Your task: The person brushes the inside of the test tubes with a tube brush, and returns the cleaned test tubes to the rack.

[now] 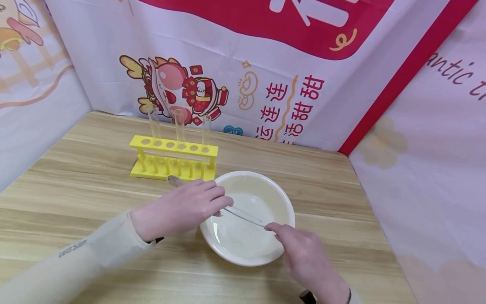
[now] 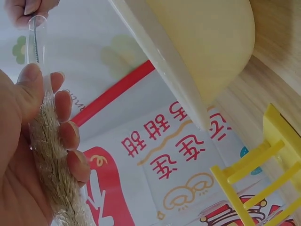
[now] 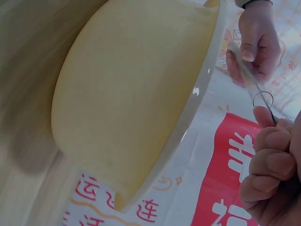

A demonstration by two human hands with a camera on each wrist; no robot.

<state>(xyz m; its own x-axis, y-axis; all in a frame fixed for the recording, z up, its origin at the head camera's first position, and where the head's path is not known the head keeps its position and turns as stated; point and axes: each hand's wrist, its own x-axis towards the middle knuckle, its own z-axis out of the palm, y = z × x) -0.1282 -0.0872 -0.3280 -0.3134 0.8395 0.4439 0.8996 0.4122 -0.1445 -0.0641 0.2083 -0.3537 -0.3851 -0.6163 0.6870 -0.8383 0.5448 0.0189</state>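
My left hand (image 1: 186, 207) grips a clear test tube (image 2: 38, 52) above the white bowl (image 1: 243, 247), fingers curled round it. A test tube brush (image 2: 52, 155) sits inside the tube, its pale bristles filling the part along my palm. From the tube's mouth, toward the right, runs the brush's thin twisted wire (image 1: 248, 218). With thumb and curled fingers my right hand (image 1: 305, 251) pinches the wire's end, close to the mouth. In the head view the tube's far end slants up left past my left hand. The bowl's inside shows no visible contents.
Behind and left of the bowl stands a yellow test tube rack (image 1: 174, 145) holding three upright clear tubes (image 1: 179, 126). The wood-grain table (image 1: 326, 190) meets a printed cloth backdrop (image 1: 228, 42) at the back and sides.
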